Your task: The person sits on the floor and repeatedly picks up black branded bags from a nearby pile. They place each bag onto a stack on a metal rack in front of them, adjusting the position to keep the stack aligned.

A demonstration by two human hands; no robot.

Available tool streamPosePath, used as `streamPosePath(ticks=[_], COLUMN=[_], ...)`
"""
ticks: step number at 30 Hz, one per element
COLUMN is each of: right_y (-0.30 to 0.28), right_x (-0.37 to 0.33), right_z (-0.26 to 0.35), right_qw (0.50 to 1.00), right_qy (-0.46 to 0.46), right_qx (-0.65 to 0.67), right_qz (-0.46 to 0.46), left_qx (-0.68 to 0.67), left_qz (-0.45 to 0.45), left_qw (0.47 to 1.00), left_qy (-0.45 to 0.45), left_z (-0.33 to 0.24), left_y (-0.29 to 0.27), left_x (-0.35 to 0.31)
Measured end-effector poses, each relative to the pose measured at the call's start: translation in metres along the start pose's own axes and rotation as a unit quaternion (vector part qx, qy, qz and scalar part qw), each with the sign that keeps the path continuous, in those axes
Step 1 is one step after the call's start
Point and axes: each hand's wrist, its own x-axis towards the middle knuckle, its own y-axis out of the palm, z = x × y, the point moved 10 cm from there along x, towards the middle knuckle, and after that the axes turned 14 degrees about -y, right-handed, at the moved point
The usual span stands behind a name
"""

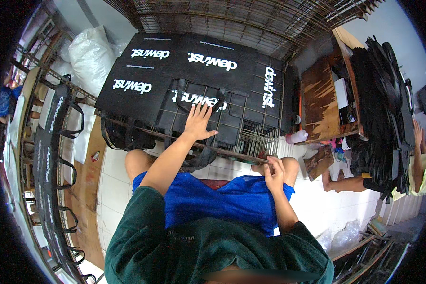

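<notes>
With the left hand (199, 122) spread flat, gripping nothing, on the black bags (184, 80) stacked on the wire rack (251, 135) at upper centre, press evenly so the stack stays square, while the right hand (273, 171) rests curled, empty, near the knee.

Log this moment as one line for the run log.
left hand: flat, fingers spread on black bag | right hand: at wire rack front edge | bags spread across rack

Under my left hand (197, 122) lies a flat black fabric tote bag with white lettering and loop handles (201, 97), face up on a wire-grid rack (251, 135), overlapping other identical black bags.
</notes>
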Motion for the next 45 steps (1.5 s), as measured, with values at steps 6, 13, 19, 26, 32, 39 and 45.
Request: streamPosePath(ticks=[6, 13, 19, 26, 32, 39, 45], right_y=[-0.004, -0.007, -0.007, -0.008, -0.007, -0.008, -0.011], right_x=[-0.002, -0.007, -0.009, -0.005, -0.002, -0.003, -0.004], right_z=[-0.014, -0.022, -0.024, -0.019, -0.017, -0.018, -0.015], right_qw=[0.998, 0.995, 0.998, 0.995, 0.996, 0.996, 0.996], right_qy=[0.040, 0.062, 0.025, 0.058, 0.050, 0.036, 0.036], right_qx=[0.045, 0.061, 0.035, 0.064, 0.063, 0.066, 0.054], right_qz=[-0.025, -0.042, -0.038, -0.047, -0.042, -0.053, -0.061], left_qx=[-0.019, -0.015, -0.010, -0.022, -0.046, -0.089, -0.149], left_qz=[0.031, 0.054, 0.070, 0.015, -0.016, -0.065, -0.024], left_qw=[0.998, 0.996, 0.993, 0.997, 0.997, 0.994, 0.988], left_qy=[-0.042, -0.074, -0.098, -0.078, -0.063, -0.029, 0.039], left_z=[-0.003, -0.005, -0.005, -0.010, -0.018, -0.029, -0.067], left_y=[0.037, 0.053, 0.064, 0.047, 0.021, -0.018, -0.052], left_x=[-0.016, -0.022, -0.023, -0.024, -0.022, -0.031, -0.096])
